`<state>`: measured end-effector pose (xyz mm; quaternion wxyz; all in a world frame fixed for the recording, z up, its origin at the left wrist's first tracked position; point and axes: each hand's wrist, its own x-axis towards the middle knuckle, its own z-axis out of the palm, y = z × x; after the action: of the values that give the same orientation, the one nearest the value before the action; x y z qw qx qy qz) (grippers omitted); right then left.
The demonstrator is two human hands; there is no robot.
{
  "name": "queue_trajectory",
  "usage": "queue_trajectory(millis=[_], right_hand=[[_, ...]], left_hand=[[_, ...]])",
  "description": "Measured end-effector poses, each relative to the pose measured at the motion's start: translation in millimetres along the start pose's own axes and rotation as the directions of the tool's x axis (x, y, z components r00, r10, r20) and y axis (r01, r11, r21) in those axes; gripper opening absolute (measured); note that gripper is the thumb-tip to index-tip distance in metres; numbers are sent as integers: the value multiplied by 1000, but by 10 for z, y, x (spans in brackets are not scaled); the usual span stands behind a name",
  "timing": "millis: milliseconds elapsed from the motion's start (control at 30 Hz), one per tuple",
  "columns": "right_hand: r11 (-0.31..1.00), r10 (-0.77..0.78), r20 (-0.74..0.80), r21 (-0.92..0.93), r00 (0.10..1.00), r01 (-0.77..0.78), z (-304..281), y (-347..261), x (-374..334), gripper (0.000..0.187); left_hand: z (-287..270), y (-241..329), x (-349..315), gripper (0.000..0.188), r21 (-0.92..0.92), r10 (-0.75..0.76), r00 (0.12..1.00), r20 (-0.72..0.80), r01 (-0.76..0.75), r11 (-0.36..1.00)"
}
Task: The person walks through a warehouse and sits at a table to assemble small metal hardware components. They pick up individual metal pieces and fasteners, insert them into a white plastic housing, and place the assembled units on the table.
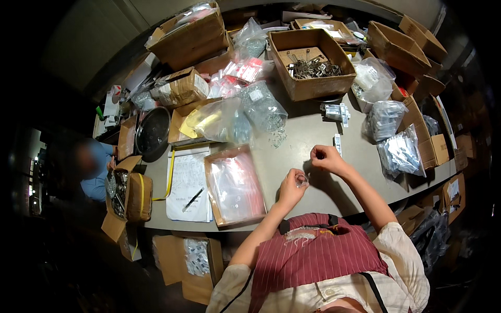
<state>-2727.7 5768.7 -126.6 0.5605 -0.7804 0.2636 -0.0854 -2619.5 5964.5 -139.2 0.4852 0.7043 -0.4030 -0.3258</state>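
Observation:
My left hand (pixel 292 190) is closed around a small transparent plastic piece (pixel 301 180), perhaps a little bag, above the table in front of me. Just to its right and slightly farther off, my right hand (pixel 325 158) has thumb and fingertips pressed together; whatever they pinch is too small to make out. Beside the right hand lies a narrow, pale packaged strip (pixel 337 143). Farther back sit several packaged metal parts (pixel 335 112). A heap of small screws or similar metal bits (pixel 278 137) lies near an opened bag of hardware (pixel 261 107).
A shallow box of flat plastic bags (pixel 207 172) stands left of my hands, beside papers (pixel 180 182) with a pen (pixel 193 200). A large carton of metal parts (pixel 318 92) is at the back. Filled bags (pixel 401 152) lie right. A person in blue (pixel 96 172) is at far left.

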Motion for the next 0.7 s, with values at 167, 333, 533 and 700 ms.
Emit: queue_trajectory(millis=[167, 333, 533, 700], right_hand=[[826, -529, 113, -156, 841, 541, 152, -76, -220, 20], [911, -131, -238, -412, 962, 21, -50, 177, -61, 22], [728, -229, -181, -684, 957, 45, 237, 247, 104, 15], [666, -326, -38, -719, 945, 201, 324, 251, 228, 10]], left_hand=[[126, -170, 130, 44, -77, -64, 998, 22, 65, 995], [116, -193, 49, 33, -236, -87, 996, -36, 76, 969], [-7, -169, -126, 30, -544, -82, 987, -136, -5, 839], [-409, 328, -302, 29, -573, -48, 970, -237, -100, 813]])
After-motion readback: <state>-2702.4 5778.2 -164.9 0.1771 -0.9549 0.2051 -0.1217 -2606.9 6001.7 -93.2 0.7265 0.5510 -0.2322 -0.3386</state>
